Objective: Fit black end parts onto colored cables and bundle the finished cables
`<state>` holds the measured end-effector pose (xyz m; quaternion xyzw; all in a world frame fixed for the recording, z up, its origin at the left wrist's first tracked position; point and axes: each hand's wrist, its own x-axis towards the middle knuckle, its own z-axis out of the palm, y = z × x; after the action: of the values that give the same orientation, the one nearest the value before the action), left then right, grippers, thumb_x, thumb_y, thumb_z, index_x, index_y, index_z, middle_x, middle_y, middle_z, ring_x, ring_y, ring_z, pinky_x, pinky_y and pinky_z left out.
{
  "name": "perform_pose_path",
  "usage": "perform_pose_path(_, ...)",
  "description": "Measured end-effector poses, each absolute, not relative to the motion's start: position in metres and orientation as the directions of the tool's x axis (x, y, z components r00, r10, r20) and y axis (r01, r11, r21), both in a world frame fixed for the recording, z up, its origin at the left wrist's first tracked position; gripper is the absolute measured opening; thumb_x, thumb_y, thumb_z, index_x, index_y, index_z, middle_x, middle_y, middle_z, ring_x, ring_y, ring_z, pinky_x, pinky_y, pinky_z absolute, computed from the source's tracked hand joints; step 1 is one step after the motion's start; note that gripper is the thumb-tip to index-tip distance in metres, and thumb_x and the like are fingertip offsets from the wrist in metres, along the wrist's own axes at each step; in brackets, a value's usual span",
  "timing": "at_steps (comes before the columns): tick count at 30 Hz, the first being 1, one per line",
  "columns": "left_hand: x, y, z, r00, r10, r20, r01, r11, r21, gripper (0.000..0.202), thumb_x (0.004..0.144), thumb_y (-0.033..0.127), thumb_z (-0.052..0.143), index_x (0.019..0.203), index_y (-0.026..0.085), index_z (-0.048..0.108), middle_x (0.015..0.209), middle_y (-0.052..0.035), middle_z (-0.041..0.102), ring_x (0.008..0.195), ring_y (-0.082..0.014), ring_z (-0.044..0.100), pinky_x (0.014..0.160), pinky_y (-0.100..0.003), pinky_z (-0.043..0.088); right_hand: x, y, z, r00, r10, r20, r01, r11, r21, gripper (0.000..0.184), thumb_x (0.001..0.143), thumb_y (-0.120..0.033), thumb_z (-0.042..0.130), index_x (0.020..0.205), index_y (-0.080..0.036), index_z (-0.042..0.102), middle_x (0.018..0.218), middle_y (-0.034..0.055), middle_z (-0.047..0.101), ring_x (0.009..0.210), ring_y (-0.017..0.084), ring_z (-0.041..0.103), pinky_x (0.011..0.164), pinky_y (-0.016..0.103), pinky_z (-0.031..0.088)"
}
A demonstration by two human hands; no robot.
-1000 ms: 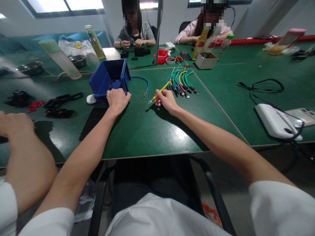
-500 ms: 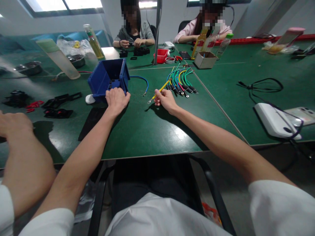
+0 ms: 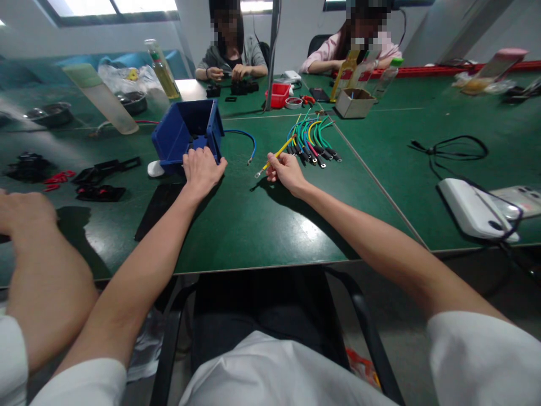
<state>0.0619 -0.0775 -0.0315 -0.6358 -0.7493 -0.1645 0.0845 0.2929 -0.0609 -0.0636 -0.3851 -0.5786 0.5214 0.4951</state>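
My left hand (image 3: 201, 168) grips the near rim of a blue plastic bin (image 3: 188, 132) that is tipped toward me on the green table (image 3: 262, 214). My right hand (image 3: 286, 171) pinches a short yellow wire (image 3: 275, 156) with a metal lug at its low end, held just above the table. A blue wire (image 3: 246, 139) curves out from the bin's right side. Just beyond my right hand lies a bundle of green, yellow, blue and red wires (image 3: 311, 138) with black-sleeved ends.
Black plastic parts (image 3: 101, 180) and small red pieces (image 3: 57, 179) lie at the left. A co-worker's forearm (image 3: 38, 265) rests at the near left. A white device (image 3: 473, 211) with a black cable (image 3: 456, 148) sits at the right. Two people work at the far side, near a cardboard box (image 3: 354, 102), a red tray (image 3: 279, 95) and bottles.
The bin under my left hand has tipped and shifted slightly. My right hand still holds the yellow wire in almost the same place.
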Motion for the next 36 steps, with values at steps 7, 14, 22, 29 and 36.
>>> perform_pose_path(7, 0.065, -0.084, -0.022, -0.188, 0.928, 0.322, 0.969, 0.122, 0.214, 0.060, 0.088, 0.046, 0.040, 0.129, 0.005, 0.054, 0.132, -0.0289, 0.055, 0.129, -0.0441, 0.048, 0.107, -0.057, 0.034, 0.293, -0.060, -0.064, -0.210, 0.962, 0.176, -0.065, 0.166, -0.984, 0.046, 0.085, -0.062, 0.061, 0.076, -0.017, 0.053, 0.058, -0.0011, 0.059, 0.047, 0.007, 0.057, 0.040, 0.017, 0.042)
perform_pose_path(14, 0.058, -0.078, -0.029, -0.176, 0.895, 0.409, 0.962, 0.069, 0.263, 0.044, 0.086, 0.036, 0.044, 0.116, 0.008, 0.060, 0.122, -0.0271, 0.062, 0.122, -0.0427, 0.054, 0.104, -0.058, 0.037, 0.294, -0.060, -0.064, -0.210, 0.961, 0.182, -0.065, 0.172, -0.983, 0.045, 0.086, -0.061, 0.061, 0.077, -0.017, 0.054, 0.059, -0.0003, 0.060, 0.047, 0.008, 0.058, 0.040, 0.017, 0.042)
perform_pose_path(22, 0.049, -0.068, -0.036, -0.213, 0.842, 0.495, 0.908, -0.016, 0.418, 0.020, 0.083, 0.028, 0.050, 0.092, 0.016, 0.064, 0.104, -0.0198, 0.066, 0.114, -0.0393, 0.058, 0.103, -0.058, 0.039, 0.294, -0.061, -0.063, -0.209, 0.963, 0.168, -0.054, 0.160, -0.986, 0.043, 0.088, -0.058, 0.060, 0.078, -0.017, 0.053, 0.059, -0.0004, 0.061, 0.047, 0.007, 0.058, 0.041, 0.016, 0.043)
perform_pose_path(29, 0.046, -0.064, -0.035, -0.308, 0.777, 0.549, 0.835, -0.056, 0.547, 0.019, 0.081, 0.016, 0.051, 0.094, 0.018, 0.064, 0.107, -0.0164, 0.061, 0.112, -0.0342, 0.059, 0.104, -0.052, 0.044, 0.294, -0.060, -0.063, -0.219, 0.960, 0.173, -0.056, 0.165, -0.985, 0.043, 0.089, -0.057, 0.059, 0.078, -0.016, 0.054, 0.059, -0.0008, 0.061, 0.047, 0.007, 0.058, 0.041, 0.016, 0.043)
perform_pose_path(36, 0.042, -0.063, -0.035, -0.258, 0.761, 0.595, 0.840, -0.128, 0.528, 0.027, 0.087, 0.013, 0.044, 0.104, 0.018, 0.064, 0.109, -0.0139, 0.065, 0.111, -0.0289, 0.060, 0.108, -0.047, 0.043, 0.294, -0.061, -0.061, -0.214, 0.963, 0.165, -0.050, 0.158, -0.986, 0.041, 0.091, -0.055, 0.059, 0.079, -0.017, 0.053, 0.059, -0.0010, 0.061, 0.046, 0.007, 0.057, 0.041, 0.016, 0.043)
